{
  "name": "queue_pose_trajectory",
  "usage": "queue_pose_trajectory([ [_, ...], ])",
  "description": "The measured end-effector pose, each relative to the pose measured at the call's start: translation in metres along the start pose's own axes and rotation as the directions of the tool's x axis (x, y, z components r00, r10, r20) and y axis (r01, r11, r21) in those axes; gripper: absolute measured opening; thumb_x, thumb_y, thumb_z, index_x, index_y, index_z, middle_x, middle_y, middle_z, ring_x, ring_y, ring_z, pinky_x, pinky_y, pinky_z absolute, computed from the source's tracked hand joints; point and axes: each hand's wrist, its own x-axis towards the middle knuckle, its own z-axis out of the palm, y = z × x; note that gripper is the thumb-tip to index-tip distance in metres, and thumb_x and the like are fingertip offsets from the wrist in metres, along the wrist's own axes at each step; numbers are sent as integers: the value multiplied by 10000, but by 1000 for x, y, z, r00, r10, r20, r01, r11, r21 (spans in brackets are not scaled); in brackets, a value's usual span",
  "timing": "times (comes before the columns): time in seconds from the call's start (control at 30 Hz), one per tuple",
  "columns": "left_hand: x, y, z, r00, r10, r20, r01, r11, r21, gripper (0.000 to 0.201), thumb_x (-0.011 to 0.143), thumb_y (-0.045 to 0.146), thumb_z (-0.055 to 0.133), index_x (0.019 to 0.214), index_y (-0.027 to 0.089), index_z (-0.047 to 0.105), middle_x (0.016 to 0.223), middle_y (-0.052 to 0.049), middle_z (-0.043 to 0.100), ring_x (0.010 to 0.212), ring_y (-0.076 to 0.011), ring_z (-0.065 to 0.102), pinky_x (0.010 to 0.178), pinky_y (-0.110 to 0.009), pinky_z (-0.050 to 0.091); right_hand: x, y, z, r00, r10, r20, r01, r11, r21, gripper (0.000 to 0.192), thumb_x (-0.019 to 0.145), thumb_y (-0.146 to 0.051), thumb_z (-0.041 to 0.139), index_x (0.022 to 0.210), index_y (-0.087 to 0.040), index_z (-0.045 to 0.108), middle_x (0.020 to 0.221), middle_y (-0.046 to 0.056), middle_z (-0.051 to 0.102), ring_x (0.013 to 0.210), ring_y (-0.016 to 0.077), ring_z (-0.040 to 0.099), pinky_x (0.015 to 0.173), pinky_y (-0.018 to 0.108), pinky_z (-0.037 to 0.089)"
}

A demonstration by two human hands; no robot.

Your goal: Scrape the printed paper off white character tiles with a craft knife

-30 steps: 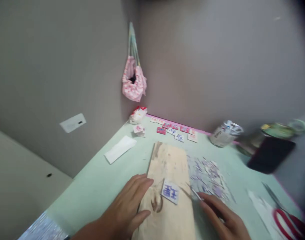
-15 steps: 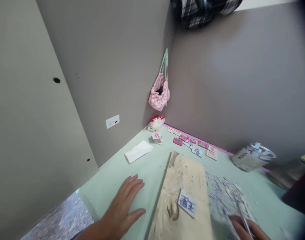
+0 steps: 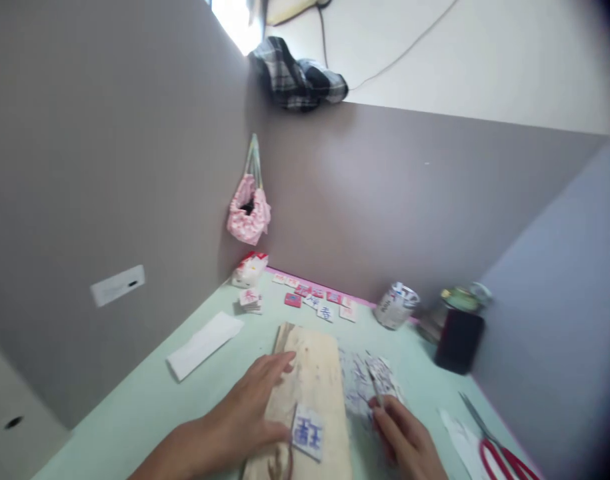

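Observation:
My left hand (image 3: 249, 407) reaches over the left side of a wooden board (image 3: 315, 363), its fingers apart. The thumb is at the left edge of a small square tile (image 3: 307, 432) with a blue character on it, which lies flat on the board. Whether the thumb touches the tile I cannot tell. Right of the board, my right hand (image 3: 405, 430) is closed around a slim metal cutting tool (image 3: 375, 383), its tip pointing away over the table. Beneath and beyond that tip lie scattered shavings (image 3: 385, 377) with purple-blue marks.
Several tiles (image 3: 325, 313) with red or blue characters line the table's back, near a tile stack (image 3: 251, 301). Folded white paper (image 3: 205, 345) lies at left. At right are a can (image 3: 395, 308), a dark upright object (image 3: 459, 341) and red-handled scissors (image 3: 499, 448).
The view has turned right, bringing the scissors into sight. My left hand has moved from the bare table onto the board beside the tile. My right hand still grips the cutting tool.

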Motion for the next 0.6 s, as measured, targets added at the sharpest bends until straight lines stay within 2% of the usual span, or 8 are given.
queue_pose_trajectory([
  [0.07, 3, -10, 17, 998, -12, 64, 12, 1000, -3, 1024, 621, 162, 828, 1523, 238, 349, 1547, -194, 416, 1463, -413, 306, 1126, -629, 346, 3, 1, 6, 998, -24, 60, 23, 1000, 14, 514, 731, -720, 651, 755, -210, 713, 712, 54, 664, 656, 235, 619, 565, 316, 513],
  [0.17, 1, -21, 34, 995, -3, 97, 3, 1000, -7, 1002, 652, 120, 767, 1535, 291, 324, 1512, -132, 483, 1494, -388, 237, 1159, -657, 240, 0, 5, 14, 998, -40, 51, 37, 998, 59, 525, 742, -702, 669, 900, -206, 740, 840, 82, 694, 806, 268, 642, 685, 341, 539],
  [0.27, -1, -27, 42, 997, 81, 7, -81, 997, -2, 998, 685, 80, 690, 1541, 373, 270, 1391, -50, 600, 1487, -336, 285, 1174, -649, 210, -7, 11, 17, 999, 8, 45, -14, 992, 127, 589, 756, -669, 687, 1133, -218, 709, 942, 91, 692, 854, 260, 636, 677, 319, 529],
  [0.37, 0, -27, 42, 986, 163, -41, -162, 987, 21, 932, 757, 95, 651, 1532, 417, 247, 1328, -17, 638, 1425, -298, 418, 1171, -597, 285, -11, 17, 15, 994, 66, 81, -82, 977, 200, 649, 804, -638, 657, 1292, -211, 622, 952, 74, 649, 705, 186, 590, 589, 283, 487],
  [0.47, -2, -24, 38, 979, 192, -75, -190, 981, 31, 838, 834, 161, 626, 1528, 420, 234, 1314, -13, 643, 1393, -280, 467, 1167, -554, 326, -10, 17, 12, 990, 99, 101, -121, 963, 241, 643, 841, -597, 625, 1337, -190, 570, 930, 51, 582, 605, 132, 502, 533, 264, 436],
  [0.6, -5, -25, 40, 975, 144, -167, -141, 990, 32, 735, 889, 249, 597, 1532, 359, 260, 1340, -43, 623, 1448, -297, 379, 1166, -518, 348, -9, 11, 8, 993, 95, 75, -107, 976, 189, 584, 833, -557, 635, 1271, -170, 614, 833, 19, 542, 619, 139, 468, 566, 273, 420],
])
